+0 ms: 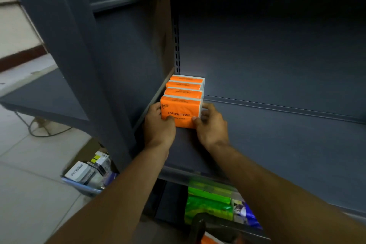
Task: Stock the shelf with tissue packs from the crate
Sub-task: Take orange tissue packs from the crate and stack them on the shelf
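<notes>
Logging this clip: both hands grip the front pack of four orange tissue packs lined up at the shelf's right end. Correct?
Wrong end. The head view shows the four orange tissue packs lined up at the left end of the shelf, beside its side panel. The rest stands: the left hand and right hand both grip the front pack.
</notes>
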A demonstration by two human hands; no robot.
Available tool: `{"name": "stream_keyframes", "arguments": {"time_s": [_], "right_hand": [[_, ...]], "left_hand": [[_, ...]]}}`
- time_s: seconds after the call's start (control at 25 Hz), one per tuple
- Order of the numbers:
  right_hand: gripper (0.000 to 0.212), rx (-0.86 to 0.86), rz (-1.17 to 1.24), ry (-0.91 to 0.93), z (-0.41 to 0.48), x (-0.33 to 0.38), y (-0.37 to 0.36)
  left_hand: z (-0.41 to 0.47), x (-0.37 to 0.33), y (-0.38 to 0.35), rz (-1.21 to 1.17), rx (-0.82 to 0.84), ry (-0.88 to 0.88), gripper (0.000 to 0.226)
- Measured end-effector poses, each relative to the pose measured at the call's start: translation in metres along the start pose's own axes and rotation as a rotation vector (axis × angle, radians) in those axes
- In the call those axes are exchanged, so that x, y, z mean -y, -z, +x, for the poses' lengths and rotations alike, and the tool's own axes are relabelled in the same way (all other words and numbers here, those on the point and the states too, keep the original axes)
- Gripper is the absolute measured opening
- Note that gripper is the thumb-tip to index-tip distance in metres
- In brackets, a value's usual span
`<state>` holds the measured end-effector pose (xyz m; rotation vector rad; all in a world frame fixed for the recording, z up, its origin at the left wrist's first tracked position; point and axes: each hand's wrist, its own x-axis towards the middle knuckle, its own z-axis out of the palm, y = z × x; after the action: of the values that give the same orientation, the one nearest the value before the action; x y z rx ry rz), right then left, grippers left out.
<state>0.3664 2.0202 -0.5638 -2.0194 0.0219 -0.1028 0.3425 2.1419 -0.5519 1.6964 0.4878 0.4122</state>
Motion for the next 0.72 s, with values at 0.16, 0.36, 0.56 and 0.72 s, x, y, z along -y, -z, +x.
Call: {"name": "stream_keyframes", "arguments": {"time_s": [0.16, 0.36, 0.56, 0.72], "right_hand": [[0.060, -0.004, -0.095, -0.005, -0.009, 0.003, 0.012], [0.068, -0.031, -0.107, -0.032, -0.028, 0.005, 0.035], [0.060, -0.033, -0.136, 0.007, -0.073, 0.009, 0.071], [0.057, -0.016, -0.143, 0.041, -0.128, 0.007, 0.104]], "left_hand": [[-0.007, -0.008, 0.004, 0.008, -0.014, 0.002, 0.050], [-0.039, -0.022, 0.014, 0.016, -0.019, -0.020, 0.061], [-0.072, -0.026, 0.023, 0.086, 0.040, -0.074, 0.055], [-0.129, -0.026, 0.031, 0.154, 0.116, -0.112, 0.055]]}}
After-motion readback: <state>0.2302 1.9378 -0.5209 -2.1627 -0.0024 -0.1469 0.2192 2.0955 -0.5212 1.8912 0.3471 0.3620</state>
